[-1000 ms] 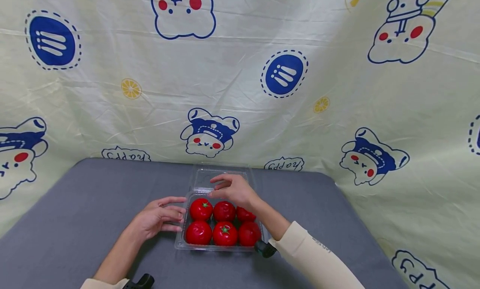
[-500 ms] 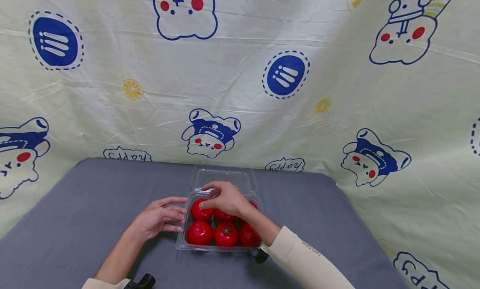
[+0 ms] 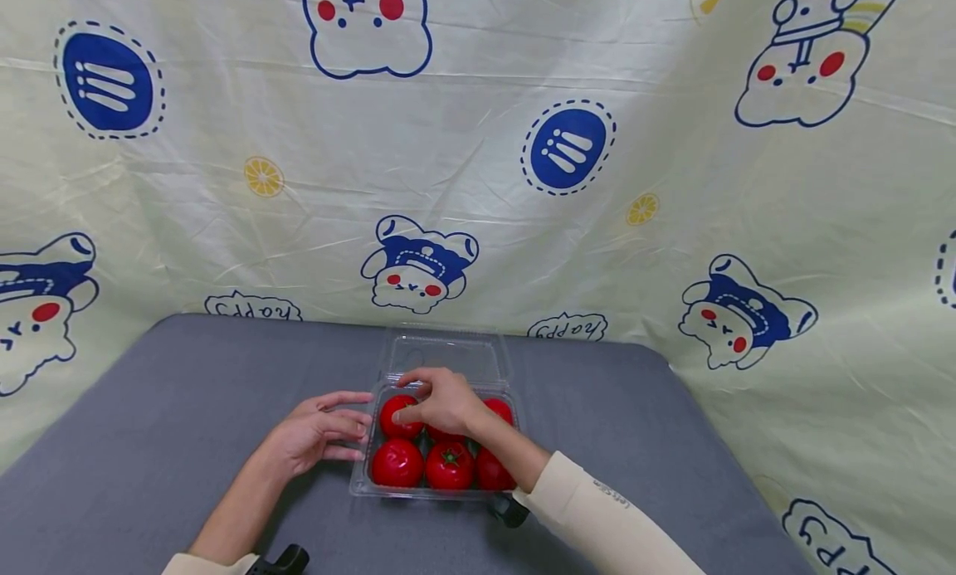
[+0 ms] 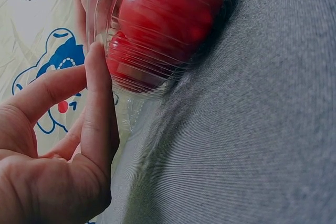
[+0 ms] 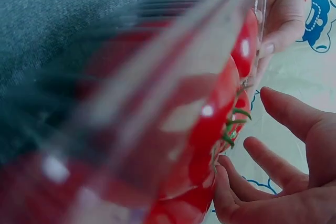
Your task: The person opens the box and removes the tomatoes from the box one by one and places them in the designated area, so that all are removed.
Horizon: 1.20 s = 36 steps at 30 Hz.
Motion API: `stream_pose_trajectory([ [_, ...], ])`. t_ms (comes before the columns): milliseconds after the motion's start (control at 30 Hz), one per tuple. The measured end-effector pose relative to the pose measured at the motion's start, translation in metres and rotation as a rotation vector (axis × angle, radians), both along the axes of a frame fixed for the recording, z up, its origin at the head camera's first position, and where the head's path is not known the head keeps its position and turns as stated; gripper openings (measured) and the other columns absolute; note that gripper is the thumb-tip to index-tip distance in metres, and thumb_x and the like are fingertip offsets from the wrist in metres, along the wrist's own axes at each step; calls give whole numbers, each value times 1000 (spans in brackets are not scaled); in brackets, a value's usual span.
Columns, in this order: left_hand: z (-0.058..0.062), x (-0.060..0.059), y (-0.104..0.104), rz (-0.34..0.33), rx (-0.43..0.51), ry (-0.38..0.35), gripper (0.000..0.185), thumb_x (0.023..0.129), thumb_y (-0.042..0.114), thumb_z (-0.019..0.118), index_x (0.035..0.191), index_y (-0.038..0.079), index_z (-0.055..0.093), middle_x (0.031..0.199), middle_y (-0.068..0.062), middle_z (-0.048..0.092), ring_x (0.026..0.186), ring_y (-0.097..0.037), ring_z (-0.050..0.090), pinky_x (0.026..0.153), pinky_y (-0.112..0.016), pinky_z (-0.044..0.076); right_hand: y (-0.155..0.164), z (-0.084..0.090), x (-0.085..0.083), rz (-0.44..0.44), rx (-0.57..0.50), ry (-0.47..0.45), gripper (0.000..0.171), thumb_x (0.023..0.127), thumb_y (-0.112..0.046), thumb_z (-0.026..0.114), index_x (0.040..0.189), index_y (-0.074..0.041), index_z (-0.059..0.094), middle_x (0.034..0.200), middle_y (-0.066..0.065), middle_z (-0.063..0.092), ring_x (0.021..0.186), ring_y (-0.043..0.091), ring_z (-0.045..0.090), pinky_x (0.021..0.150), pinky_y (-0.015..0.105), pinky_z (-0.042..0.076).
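Note:
A clear plastic clamshell box (image 3: 358, 485) stands on the grey table (image 3: 172, 409) with its lid (image 3: 448, 353) lying open behind it. Several red tomatoes fill it, among them the front-left one (image 3: 396, 464) and the back-left one (image 3: 390, 419). My right hand (image 3: 444, 401) reaches down over the back row. Its fingers curl over the back-middle tomato and its thumb lies by the back-left one. My left hand (image 3: 317, 432) rests with straight fingers (image 4: 97, 108) against the box's left wall (image 4: 157, 40). The right wrist view shows curved fingers (image 5: 283, 166) beside a stemmed tomato (image 5: 215, 124).
A pale cloth printed with cartoon bears (image 3: 418, 264) hangs behind and to both sides of the table. The table's far edge runs just behind the open lid. A black wrist mount (image 3: 508, 509) sits under my right sleeve, near the box's front corner.
My right hand has come down and to the left from above the box's back edge onto the back row of tomatoes. The left hand and the box have not moved.

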State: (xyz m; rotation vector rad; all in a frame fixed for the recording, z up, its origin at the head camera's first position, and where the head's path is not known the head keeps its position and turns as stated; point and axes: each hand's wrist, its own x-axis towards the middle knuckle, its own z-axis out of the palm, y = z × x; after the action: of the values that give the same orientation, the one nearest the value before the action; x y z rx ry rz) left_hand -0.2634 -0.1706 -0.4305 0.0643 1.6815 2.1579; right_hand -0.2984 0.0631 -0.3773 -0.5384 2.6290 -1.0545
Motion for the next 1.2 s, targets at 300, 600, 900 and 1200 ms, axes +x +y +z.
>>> stream_pose_trajectory([
  [300, -1, 0, 0, -3, 9, 4, 54, 92, 1, 65, 144, 0, 50, 103, -5, 73, 81, -17, 70, 75, -39, 65, -2, -3, 3, 16, 31, 19, 51, 82, -28, 83, 130, -19, 68, 124, 13, 68, 109, 27, 62, 84, 45, 61],
  [600, -1, 0, 0, 6, 7, 3, 53, 92, 0, 65, 143, 0, 51, 102, -5, 73, 80, -17, 70, 75, -39, 65, -7, -7, 3, 11, 68, 51, 50, 81, -27, 84, 128, -20, 69, 123, 10, 68, 111, 26, 60, 86, 46, 60],
  [900, -2, 0, 0, 11, 10, -4, 54, 92, 1, 65, 144, 0, 51, 103, -5, 73, 81, -17, 71, 75, -39, 65, -10, -13, 4, 20, 122, 109, 50, 79, -30, 85, 126, -20, 71, 113, 7, 64, 106, 21, 55, 79, 38, 58],
  [1200, -1, 1, 1, 7, 8, 4, 54, 92, 1, 65, 144, -1, 50, 103, -5, 73, 81, -17, 70, 76, -39, 65, -11, -10, 6, 37, 145, 102, 53, 79, -30, 85, 129, -18, 69, 113, 6, 65, 106, 20, 53, 80, 40, 58],
])
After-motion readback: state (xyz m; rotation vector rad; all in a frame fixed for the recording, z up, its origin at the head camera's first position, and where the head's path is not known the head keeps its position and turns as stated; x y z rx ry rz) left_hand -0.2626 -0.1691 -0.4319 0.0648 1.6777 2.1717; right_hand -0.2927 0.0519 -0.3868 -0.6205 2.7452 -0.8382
